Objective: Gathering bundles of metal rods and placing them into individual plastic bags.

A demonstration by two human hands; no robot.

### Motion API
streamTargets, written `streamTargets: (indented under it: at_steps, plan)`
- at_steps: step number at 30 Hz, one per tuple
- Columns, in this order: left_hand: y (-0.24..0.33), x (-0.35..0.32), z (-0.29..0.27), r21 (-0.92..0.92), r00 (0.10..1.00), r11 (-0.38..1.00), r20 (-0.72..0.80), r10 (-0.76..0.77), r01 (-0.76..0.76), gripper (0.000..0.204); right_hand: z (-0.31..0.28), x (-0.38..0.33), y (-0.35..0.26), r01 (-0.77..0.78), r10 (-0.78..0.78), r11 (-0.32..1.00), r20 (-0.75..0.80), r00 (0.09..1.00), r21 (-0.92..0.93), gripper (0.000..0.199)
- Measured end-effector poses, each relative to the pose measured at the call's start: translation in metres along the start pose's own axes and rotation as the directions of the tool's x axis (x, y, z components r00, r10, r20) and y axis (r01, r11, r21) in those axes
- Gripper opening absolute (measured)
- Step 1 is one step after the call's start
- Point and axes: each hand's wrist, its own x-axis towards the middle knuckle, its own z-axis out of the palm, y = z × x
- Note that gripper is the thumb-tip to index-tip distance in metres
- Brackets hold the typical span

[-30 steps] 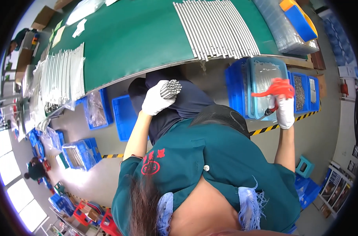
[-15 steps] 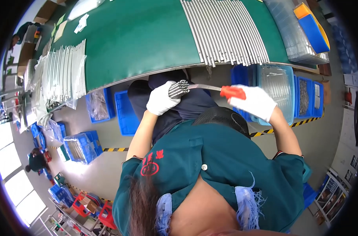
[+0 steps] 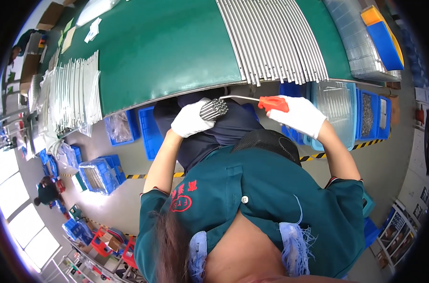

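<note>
My left hand (image 3: 191,120), in a white glove, is closed around a bundle of thin metal rods (image 3: 215,109), whose ends face up and to the right. In my gloved right hand (image 3: 303,117) is a red-handled tool (image 3: 273,103) with a slim, bent metal shaft (image 3: 242,97). The shaft reaches left to the top edge of the rod ends; whether it touches them I cannot tell. Both hands are held over my lap, on the near side of the green table (image 3: 172,52). The lower part of the bundle is hidden by my left hand.
Long silver tubes (image 3: 275,40) lie in a row on the table, slightly overhanging its edge. More tubes in plastic film (image 3: 75,92) lie at left. Clear trays (image 3: 372,59) and blue-yellow bins (image 3: 384,40) stand right. Blue crates (image 3: 150,132) sit below the table.
The rod bundle has tilted so its ends show more. My right hand and the red-handled tool have shifted slightly left and up, the shaft now nearer the bundle's top edge.
</note>
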Motion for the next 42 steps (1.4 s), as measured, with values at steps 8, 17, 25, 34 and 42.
streamTargets:
  at_steps: [8,17,25,34,42]
  plan:
    - [-0.002,0.003,-0.002,0.156,0.973,0.961,0.004,0.232,-0.230,0.027,0.000,0.002,0.001,-0.068,0.055,0.993,0.124,0.991,0.102,0.048]
    - [-0.008,0.004,-0.002,0.096,0.981,0.977,0.065,0.185,-0.190,0.030,0.006,0.003,0.016,0.137,-0.138,0.990,-0.070,0.988,-0.026,0.041]
    - [-0.004,0.003,-0.003,0.093,0.991,0.987,0.043,0.124,-0.128,0.028,-0.004,-0.005,-0.001,-0.136,0.119,0.979,0.116,0.986,0.151,0.044]
    - [-0.003,0.003,0.001,0.182,0.987,0.970,0.031,0.156,-0.159,0.030,0.000,-0.006,0.006,-0.152,0.133,0.974,0.119,0.984,0.168,0.042]
    - [-0.019,0.000,0.011,0.167,0.984,0.970,-0.015,0.179,-0.174,0.028,-0.005,-0.008,-0.008,-0.186,0.179,0.978,0.079,0.981,0.098,0.041]
